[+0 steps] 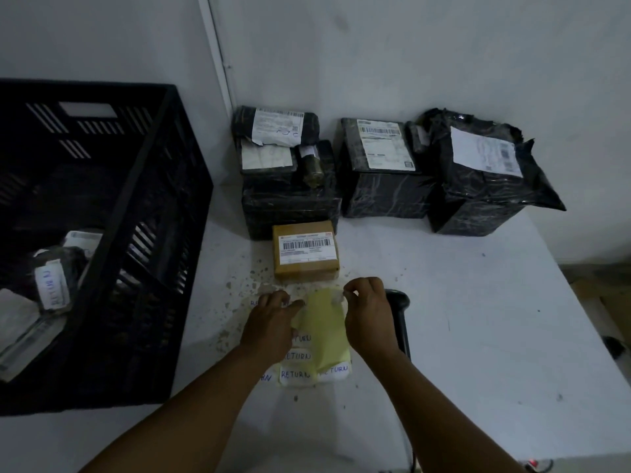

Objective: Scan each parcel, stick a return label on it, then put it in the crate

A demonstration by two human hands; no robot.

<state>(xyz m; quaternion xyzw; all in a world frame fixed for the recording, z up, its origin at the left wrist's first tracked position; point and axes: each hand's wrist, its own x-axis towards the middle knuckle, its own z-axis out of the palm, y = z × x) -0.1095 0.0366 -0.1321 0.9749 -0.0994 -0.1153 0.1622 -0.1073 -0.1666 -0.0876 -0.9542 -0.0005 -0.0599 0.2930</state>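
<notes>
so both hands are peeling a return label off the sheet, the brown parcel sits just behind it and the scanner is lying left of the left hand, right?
Not quite: the scanner lies to the right, partly hidden behind the right hand, not left of the left hand. The head view shows it. The rest holds: both hands work at the label sheet, and the brown parcel sits just behind it.

"RETURN" — handwritten on the label sheet (300, 365) and on a crated parcel (53, 285).
</notes>
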